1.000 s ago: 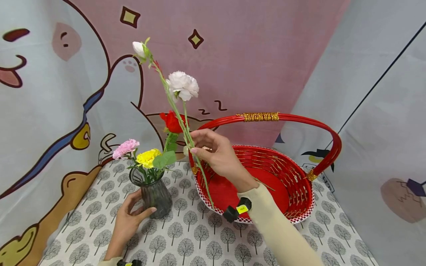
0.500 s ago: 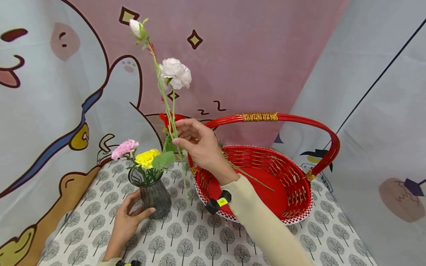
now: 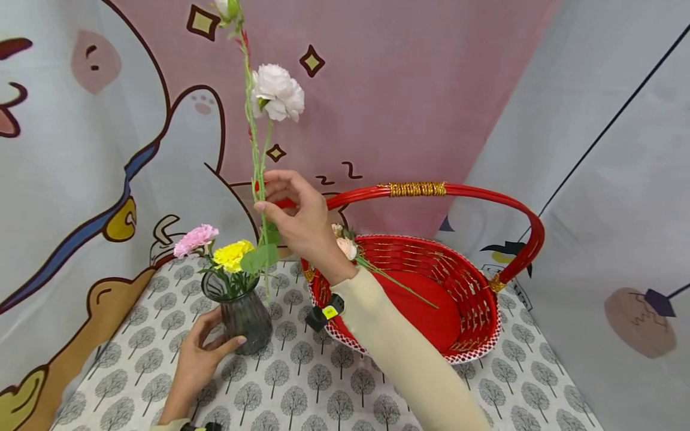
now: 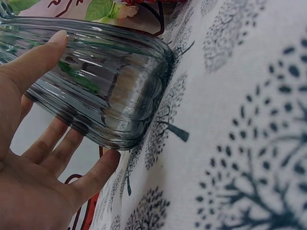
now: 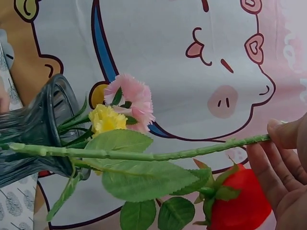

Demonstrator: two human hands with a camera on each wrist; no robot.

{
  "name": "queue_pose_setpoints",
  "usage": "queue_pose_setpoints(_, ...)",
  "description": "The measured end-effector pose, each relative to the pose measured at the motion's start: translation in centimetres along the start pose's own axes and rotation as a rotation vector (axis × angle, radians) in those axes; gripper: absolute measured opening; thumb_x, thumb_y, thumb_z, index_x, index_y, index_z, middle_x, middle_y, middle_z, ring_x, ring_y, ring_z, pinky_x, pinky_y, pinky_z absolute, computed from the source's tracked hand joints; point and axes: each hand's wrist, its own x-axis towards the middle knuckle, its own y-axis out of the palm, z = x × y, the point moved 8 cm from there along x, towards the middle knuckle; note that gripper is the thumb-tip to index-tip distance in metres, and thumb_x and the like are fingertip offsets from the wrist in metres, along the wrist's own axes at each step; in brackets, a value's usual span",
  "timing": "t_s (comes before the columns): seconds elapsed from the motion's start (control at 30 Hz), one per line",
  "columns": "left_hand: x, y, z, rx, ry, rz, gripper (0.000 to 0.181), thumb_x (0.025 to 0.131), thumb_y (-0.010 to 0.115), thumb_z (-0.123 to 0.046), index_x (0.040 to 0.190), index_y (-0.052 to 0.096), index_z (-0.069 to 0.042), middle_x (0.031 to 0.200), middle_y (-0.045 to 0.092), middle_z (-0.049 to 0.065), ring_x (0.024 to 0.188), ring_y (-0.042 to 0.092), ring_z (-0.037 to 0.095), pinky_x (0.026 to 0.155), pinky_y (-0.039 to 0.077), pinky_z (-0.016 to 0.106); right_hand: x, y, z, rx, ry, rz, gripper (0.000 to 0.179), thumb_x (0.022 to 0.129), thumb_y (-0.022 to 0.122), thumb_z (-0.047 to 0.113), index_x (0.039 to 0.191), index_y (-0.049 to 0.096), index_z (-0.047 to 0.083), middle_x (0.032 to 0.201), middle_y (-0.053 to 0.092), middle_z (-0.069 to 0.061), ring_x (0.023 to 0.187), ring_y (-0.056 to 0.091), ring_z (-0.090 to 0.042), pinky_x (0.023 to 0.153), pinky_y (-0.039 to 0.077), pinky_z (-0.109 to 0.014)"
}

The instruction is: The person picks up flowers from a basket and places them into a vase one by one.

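Observation:
My left hand point(image 3: 200, 353) holds the lower part of a grey ribbed glass vase point(image 3: 248, 323), thumb on one side and fingers on the other. A pink carnation point(image 3: 195, 240), a yellow carnation point(image 3: 233, 256) and a red rose point(image 5: 240, 196) stand in the vase. Above and to its right, my right hand point(image 3: 302, 221) pinches long green stems that bear a white carnation point(image 3: 278, 93) and a white bud point(image 3: 229, 9), cut off by the frame's top. In the right wrist view the held stem point(image 5: 120, 154) crosses before the vase mouth; its lower end looks outside the glass.
A red woven basket point(image 3: 431, 326) with a tall arched handle point(image 3: 496, 200) stands right of the vase. Inside its left side lies a peach flower point(image 3: 347, 248) with a long stem. A tree-print cloth point(image 3: 318, 383) covers the table, and a cartoon curtain point(image 3: 409, 90) hangs behind.
My right hand has moved left and up with the white flowers, from over the basket's left edge to beside the vase; the stems now stand more upright. My left hand stays on the vase.

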Motion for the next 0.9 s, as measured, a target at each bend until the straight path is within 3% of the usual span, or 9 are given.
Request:
queue_pose_setpoints(0.1, 0.0, 0.0, -0.2, -0.009, 0.002, -0.001, 0.08, 0.083, 0.088, -0.024, 0.151, 0.048, -0.02, 0.158, 0.045, 0.004, 0.133, 0.048, 0.009, 0.109, 0.056, 0.041, 0.6, 0.4, 0.2, -0.011, -0.009, -0.009, 0.042, 0.094, 0.076, 0.009, 0.133, 0.06, 0.01, 0.112, 0.068, -0.01, 0.099, 0.068, -0.015, 0.079, 0.065, -0.026)
queue_pose_setpoints(0.2, -0.1, 0.0, 0.1, -0.019, -0.025, 0.009, 0.082, 0.082, 0.089, -0.026, 0.152, 0.046, -0.021, 0.159, 0.044, 0.004, 0.14, 0.046, 0.022, 0.109, 0.056, 0.04, 1.1, 0.9, 0.2, -0.01, -0.012, -0.012, 0.043, 0.094, 0.075, 0.01, 0.134, 0.059, 0.01, 0.113, 0.068, -0.01, 0.1, 0.067, -0.015, 0.079, 0.064, -0.025)
queue_pose_setpoints(0.3, -0.2, 0.0, 0.4, -0.016, -0.043, 0.014, 0.083, 0.082, 0.088, -0.03, 0.153, 0.046, -0.023, 0.16, 0.043, 0.003, 0.143, 0.045, 0.027, 0.109, 0.057, 0.037, 1.5, 1.4, 0.3, -0.007, -0.019, -0.016, 0.043, 0.095, 0.075, 0.009, 0.135, 0.058, 0.01, 0.113, 0.068, -0.01, 0.1, 0.067, -0.015, 0.08, 0.064, -0.024)
queue_pose_setpoints(0.47, -0.2, 0.1, 0.4, -0.009, -0.038, 0.016, 0.082, 0.083, 0.088, -0.031, 0.153, 0.046, -0.025, 0.159, 0.044, 0.001, 0.141, 0.046, 0.023, 0.108, 0.057, 0.032, 2.1, 1.7, 0.7, -0.011, -0.036, -0.041, 0.043, 0.096, 0.073, 0.008, 0.136, 0.058, 0.012, 0.112, 0.068, -0.01, 0.098, 0.067, -0.015, 0.079, 0.064, -0.023)
queue_pose_setpoints(0.67, -0.2, 0.1, -0.3, 0.001, -0.026, 0.005, 0.081, 0.083, 0.088, -0.029, 0.152, 0.047, -0.024, 0.157, 0.045, 0.002, 0.135, 0.046, 0.011, 0.111, 0.055, 0.04, 2.4, 1.8, 1.5, -0.01, -0.074, -0.068, 0.041, 0.096, 0.072, 0.007, 0.134, 0.059, 0.009, 0.11, 0.069, -0.011, 0.098, 0.067, -0.015, 0.075, 0.063, -0.024)
queue_pose_setpoints(0.9, 0.0, 0.0, -0.2, 0.003, -0.031, 0.002, 0.081, 0.083, 0.088, -0.028, 0.152, 0.047, -0.024, 0.158, 0.045, 0.002, 0.132, 0.045, 0.006, 0.11, 0.056, 0.041, 2.5, 2.3, 1.7, 0.004, -0.097, -0.091, 0.04, 0.096, 0.072, 0.006, 0.133, 0.058, 0.008, 0.111, 0.067, -0.012, 0.099, 0.066, -0.017, 0.078, 0.065, -0.025)
